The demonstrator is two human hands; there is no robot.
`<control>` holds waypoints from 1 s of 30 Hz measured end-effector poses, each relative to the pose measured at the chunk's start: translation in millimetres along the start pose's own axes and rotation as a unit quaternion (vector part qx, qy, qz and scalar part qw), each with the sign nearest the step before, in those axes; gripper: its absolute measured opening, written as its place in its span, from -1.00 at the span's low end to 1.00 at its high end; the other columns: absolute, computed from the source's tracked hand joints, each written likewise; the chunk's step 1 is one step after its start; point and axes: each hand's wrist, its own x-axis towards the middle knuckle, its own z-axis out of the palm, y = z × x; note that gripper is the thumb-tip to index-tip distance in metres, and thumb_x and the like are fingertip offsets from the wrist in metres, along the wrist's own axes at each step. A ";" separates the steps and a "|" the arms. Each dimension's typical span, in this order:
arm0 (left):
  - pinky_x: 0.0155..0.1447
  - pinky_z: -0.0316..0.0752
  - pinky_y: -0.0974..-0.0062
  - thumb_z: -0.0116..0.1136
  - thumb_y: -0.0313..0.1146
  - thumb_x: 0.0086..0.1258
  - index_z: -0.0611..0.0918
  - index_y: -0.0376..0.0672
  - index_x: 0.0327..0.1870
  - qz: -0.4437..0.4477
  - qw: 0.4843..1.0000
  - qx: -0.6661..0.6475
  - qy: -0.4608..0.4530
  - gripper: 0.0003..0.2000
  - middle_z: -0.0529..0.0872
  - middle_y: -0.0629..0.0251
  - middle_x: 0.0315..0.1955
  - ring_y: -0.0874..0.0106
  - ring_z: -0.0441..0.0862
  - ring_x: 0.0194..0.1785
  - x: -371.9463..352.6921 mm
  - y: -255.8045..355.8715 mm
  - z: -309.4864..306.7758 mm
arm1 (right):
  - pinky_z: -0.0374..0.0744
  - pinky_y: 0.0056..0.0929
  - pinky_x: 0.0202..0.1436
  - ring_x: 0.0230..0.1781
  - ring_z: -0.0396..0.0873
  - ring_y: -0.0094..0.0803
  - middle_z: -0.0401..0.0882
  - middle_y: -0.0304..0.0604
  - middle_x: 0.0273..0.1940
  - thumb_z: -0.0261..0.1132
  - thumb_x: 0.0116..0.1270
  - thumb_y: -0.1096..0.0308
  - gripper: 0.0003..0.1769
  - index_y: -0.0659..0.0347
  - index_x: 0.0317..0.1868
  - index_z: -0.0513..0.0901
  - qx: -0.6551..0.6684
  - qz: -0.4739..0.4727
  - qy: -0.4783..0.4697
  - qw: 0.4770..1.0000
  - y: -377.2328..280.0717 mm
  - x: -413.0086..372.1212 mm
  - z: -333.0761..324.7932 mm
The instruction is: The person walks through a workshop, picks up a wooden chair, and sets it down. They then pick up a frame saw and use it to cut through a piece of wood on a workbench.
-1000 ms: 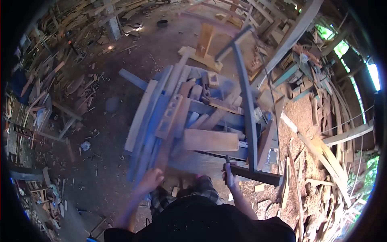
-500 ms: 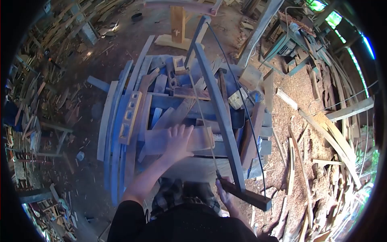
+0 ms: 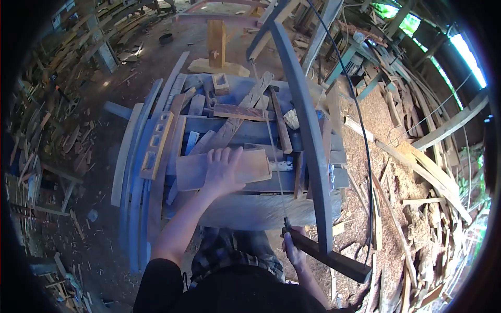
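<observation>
A wooden block [image 3: 255,166] lies across the cluttered bench, and my left hand [image 3: 223,169] rests on top of it with fingers spread. My right hand [image 3: 295,245] is closed round the lower end of a large wooden frame saw [image 3: 308,125], at its dark end bar. The saw's thin blade runs up past the right end of the block, a little apart from it as far as I can see. A dark cord is stretched along the saw's outer side.
Long boards [image 3: 136,182] line the bench's left side, with a mortised piece [image 3: 157,146] on them. Offcuts and a hammer [image 3: 282,120] lie beyond the block. Wood scraps and sawdust [image 3: 386,156] cover the floor at right. A wooden post [image 3: 216,44] stands behind the bench.
The saw has shifted right relative to the block, so its blade stands farther from the block's end. The whole view has also shifted slightly. My left hand is still on the block.
</observation>
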 end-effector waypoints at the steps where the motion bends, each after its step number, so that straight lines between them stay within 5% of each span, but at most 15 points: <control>1: 0.44 -0.08 -0.08 0.51 0.04 -0.19 0.19 -0.03 0.46 0.002 1.000 0.005 0.007 0.08 0.34 -0.01 0.21 0.04 0.20 0.34 -1.5 -0.3 1.3 | 0.42 -0.58 -0.60 -0.66 0.41 -0.60 0.55 -0.05 -0.33 0.15 0.47 0.32 -0.72 0.27 0.03 0.29 0.000 -0.016 0.003 1.000 0.3 -3.5 0.6; 10: 0.40 -0.02 -0.04 0.51 0.10 -0.26 0.23 0.01 0.45 0.027 0.998 0.036 0.050 0.11 0.38 -0.01 0.18 0.05 0.27 0.28 -9.5 -2.3 10.3 | 0.42 -0.59 -0.63 -0.68 0.42 -0.59 0.56 -0.06 -0.36 0.18 0.48 0.20 -0.68 0.25 -0.02 0.31 0.041 -0.049 0.039 0.997 22.9 -58.3 1.0; 24: 0.32 0.08 -0.03 0.52 0.04 -0.28 0.24 -0.02 0.43 0.035 0.999 -0.005 -0.034 0.09 0.40 -0.06 0.12 -0.01 0.29 0.23 -40.9 39.1 14.0 | 0.42 -0.59 -0.62 -0.69 0.42 -0.59 0.57 -0.07 -0.41 0.16 0.48 0.22 -0.72 0.25 -0.04 0.37 0.031 -0.035 0.064 0.997 42.8 -92.8 -3.2; 26: 0.30 0.10 0.00 0.52 0.03 -0.28 0.25 -0.02 0.43 0.068 0.997 -0.010 -0.035 0.09 0.40 -0.05 0.13 0.00 0.31 0.22 -45.3 44.4 14.5 | 0.39 -0.60 -0.61 -0.69 0.39 -0.63 0.45 -0.26 -0.56 0.18 0.46 0.25 -0.70 0.29 -0.01 0.37 0.033 -0.011 0.066 0.997 42.2 -95.8 -6.0; 30: 0.29 0.12 0.03 0.52 0.03 -0.28 0.27 0.02 0.42 0.021 0.999 -0.021 -0.044 0.07 0.42 -0.04 0.11 0.02 0.33 0.20 -28.7 33.0 -5.8 | 0.40 -0.60 -0.59 -0.68 0.40 -0.63 0.45 -0.27 -0.56 0.18 0.46 0.28 -0.72 0.28 0.00 0.37 0.045 -0.008 0.078 0.996 38.5 -102.5 -12.1</control>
